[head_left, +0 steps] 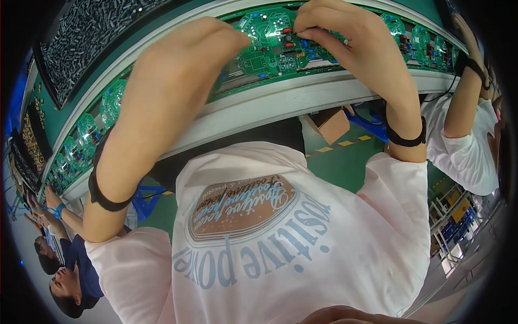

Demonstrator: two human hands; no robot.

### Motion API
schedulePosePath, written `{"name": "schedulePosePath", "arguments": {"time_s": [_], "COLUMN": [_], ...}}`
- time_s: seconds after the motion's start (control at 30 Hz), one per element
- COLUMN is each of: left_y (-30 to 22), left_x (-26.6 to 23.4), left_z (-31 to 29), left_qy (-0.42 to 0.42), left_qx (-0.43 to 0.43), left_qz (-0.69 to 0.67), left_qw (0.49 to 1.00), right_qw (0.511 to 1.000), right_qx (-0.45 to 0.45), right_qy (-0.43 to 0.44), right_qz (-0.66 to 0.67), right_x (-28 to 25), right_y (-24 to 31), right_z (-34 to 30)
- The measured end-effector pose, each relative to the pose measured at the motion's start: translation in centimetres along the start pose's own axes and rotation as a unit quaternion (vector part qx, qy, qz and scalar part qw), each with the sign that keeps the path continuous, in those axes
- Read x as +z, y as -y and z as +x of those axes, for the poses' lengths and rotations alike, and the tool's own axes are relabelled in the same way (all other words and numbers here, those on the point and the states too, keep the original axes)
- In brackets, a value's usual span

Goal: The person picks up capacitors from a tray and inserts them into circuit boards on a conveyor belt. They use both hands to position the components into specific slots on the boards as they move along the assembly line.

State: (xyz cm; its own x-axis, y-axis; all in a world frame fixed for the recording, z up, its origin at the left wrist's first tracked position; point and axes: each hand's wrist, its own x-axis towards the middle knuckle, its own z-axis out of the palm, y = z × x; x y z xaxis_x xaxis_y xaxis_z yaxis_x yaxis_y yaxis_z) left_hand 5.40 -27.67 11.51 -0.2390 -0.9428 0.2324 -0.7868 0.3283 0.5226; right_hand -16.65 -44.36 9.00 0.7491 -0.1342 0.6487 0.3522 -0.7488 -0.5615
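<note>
A green circuit board (253,62) lies on the rail-edged line in front of me, carrying red, blue and black components. Over its right part, my right hand (353,35) is closed in a pinch, its fingertips beside a red component (287,45). Whatever may be between those fingertips is too small to make out. My left hand (181,62) reaches over the board's left side with its back turned up. Most of its fingers are hidden behind the hand, so its grip does not show. Black bands circle both my forearms.
More green boards (86,129) line the track to the left, and others (421,40) to the right. Small dark cylindrical parts (97,46) fill a tray beyond the pale rail (302,89). Co-workers (81,270) sit at left; another person (458,156) is at right. A cardboard box (332,127) stands below.
</note>
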Motion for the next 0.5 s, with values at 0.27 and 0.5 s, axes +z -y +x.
{"name": "schedulePosePath", "arguments": {"time_s": [0.27,0.5], "left_y": [0.3,1.2], "left_x": [-1.3,-2.1], "left_z": [-1.4,-2.8], "left_qy": [-0.025,0.017], "left_qx": [-0.121,-0.288], "left_qz": [-0.157,-0.441], "left_qw": [0.98,0.85], "right_qw": [1.0,1.0], "right_qx": [-0.013,-0.02], "right_qy": [0.002,-0.017], "right_qz": [-0.007,-0.01], "right_x": [-0.5,-0.5], "right_y": [0.1,0.0], "right_z": [0.0,-0.2]}}
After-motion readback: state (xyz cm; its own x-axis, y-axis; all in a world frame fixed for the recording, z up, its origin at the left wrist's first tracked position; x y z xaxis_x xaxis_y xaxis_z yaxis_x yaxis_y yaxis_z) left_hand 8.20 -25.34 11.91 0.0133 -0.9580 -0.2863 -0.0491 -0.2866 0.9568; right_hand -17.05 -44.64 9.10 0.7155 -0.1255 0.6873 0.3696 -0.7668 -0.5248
